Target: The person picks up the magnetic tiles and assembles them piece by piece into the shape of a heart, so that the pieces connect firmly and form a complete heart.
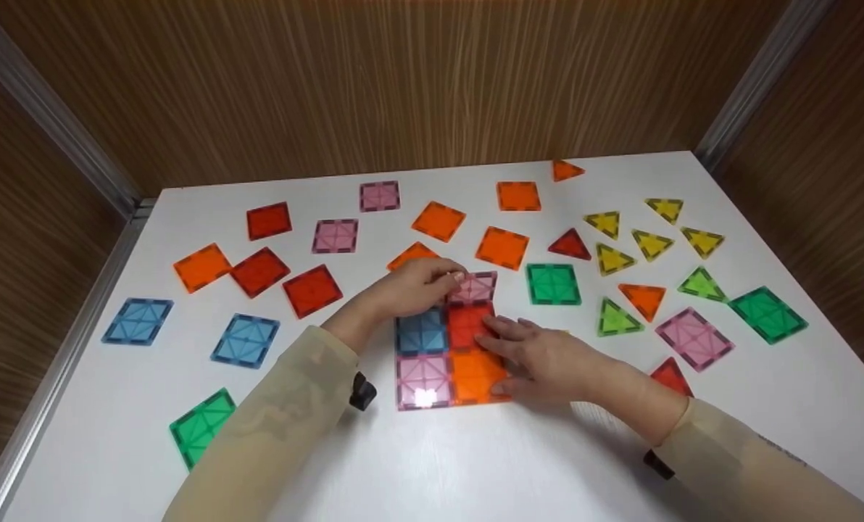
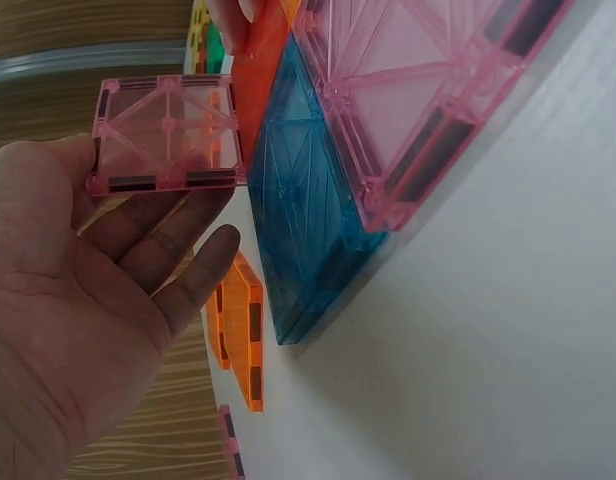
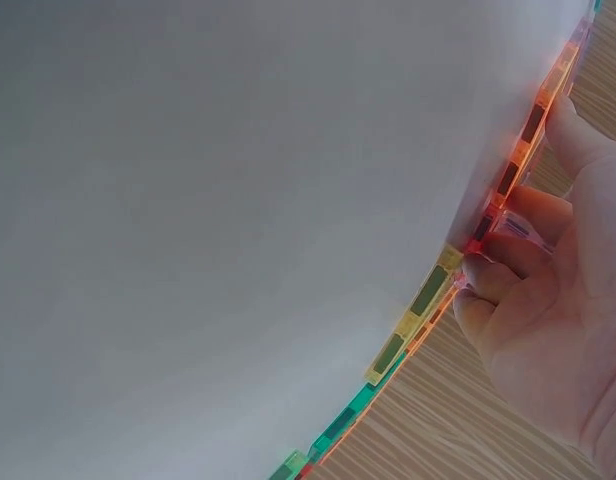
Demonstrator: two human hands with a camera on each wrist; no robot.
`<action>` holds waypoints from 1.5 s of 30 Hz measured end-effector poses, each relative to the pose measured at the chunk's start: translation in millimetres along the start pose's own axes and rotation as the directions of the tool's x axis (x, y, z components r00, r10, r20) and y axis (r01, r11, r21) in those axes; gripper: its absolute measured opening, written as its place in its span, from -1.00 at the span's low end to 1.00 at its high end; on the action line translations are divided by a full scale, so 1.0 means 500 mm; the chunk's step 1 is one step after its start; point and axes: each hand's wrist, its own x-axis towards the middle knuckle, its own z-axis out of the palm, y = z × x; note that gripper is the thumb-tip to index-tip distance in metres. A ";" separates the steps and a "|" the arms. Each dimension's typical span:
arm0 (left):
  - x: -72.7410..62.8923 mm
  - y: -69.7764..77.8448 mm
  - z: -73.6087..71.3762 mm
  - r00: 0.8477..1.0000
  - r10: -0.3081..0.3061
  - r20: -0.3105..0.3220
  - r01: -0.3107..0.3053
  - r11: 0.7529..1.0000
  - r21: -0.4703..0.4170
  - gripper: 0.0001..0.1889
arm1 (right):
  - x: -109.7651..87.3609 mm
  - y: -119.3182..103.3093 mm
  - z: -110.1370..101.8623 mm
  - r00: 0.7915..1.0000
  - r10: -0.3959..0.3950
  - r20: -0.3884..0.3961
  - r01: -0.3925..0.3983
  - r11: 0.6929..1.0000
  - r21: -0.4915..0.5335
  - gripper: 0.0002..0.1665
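Observation:
Four square magnetic tiles lie edge to edge in a block: blue (image 1: 422, 333), red (image 1: 465, 326), pink (image 1: 423, 377) and orange (image 1: 472, 377). At the block's far side, my left hand (image 1: 412, 288) pinches another pink square tile (image 1: 478, 287) between thumb and fingers. In the left wrist view this pink tile (image 2: 168, 135) stands raised at an angle to the flat tiles, its edge by the red one. My right hand (image 1: 548, 359) rests with extended fingers on the right side of the red and orange tiles. The right wrist view shows its fingers (image 3: 533, 210) along their edges.
Loose square tiles lie around: red (image 1: 269, 221), orange (image 1: 502, 247), blue (image 1: 245, 341), green (image 1: 554, 283) and pink (image 1: 694, 338). Several yellow triangles (image 1: 651, 245) and light green triangles (image 1: 618, 317) are at right. Wood-grain panels (image 1: 417, 87) enclose the white table (image 1: 330, 478).

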 end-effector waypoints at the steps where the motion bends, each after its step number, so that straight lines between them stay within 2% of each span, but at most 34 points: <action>1: 0.000 0.000 -0.001 1.000 0.001 -0.004 -0.001 1.000 -0.002 -0.59 | 0.000 0.000 0.000 1.000 0.000 -0.001 0.000 1.000 -0.004 -0.04; 7: 0.000 -0.002 -0.014 0.999 0.034 -0.030 -0.035 0.999 -0.008 -0.55 | -0.001 0.003 0.003 0.999 -0.036 -0.033 0.036 0.999 -0.009 -0.05; 10: 0.000 -0.011 -0.029 0.997 0.029 -0.068 -0.029 1.000 -0.001 -0.52 | -0.001 0.003 0.004 0.999 -0.027 -0.025 0.027 1.000 0.000 -0.04; 14: 0.002 -0.037 -0.048 0.991 -0.039 -0.131 0.042 0.999 0.024 -0.50 | 0.001 0.001 0.003 1.000 0.001 -0.003 -0.001 1.000 0.017 -0.03; 18: 0.008 -0.067 -0.057 0.981 -0.105 -0.162 0.114 0.993 0.044 -0.53 | 0.000 0.000 0.002 1.000 0.007 0.003 -0.007 1.000 0.019 -0.04; 25: 0.023 -0.092 -0.057 0.969 -0.106 -0.223 0.128 0.988 0.084 -0.59 | 0.000 0.001 0.002 1.000 0.004 0.004 -0.004 1.000 0.019 -0.04; 34: 0.027 -0.110 -0.044 0.962 -0.156 -0.224 0.189 0.973 0.131 -0.33 | -0.001 0.000 0.000 1.000 0.026 0.013 -0.026 0.999 0.032 -0.03; 45: 0.011 -0.103 -0.047 0.967 -0.142 -0.211 0.163 0.983 0.085 -0.13 | -0.001 -0.003 -0.001 0.999 0.034 0.018 -0.035 0.999 0.034 -0.04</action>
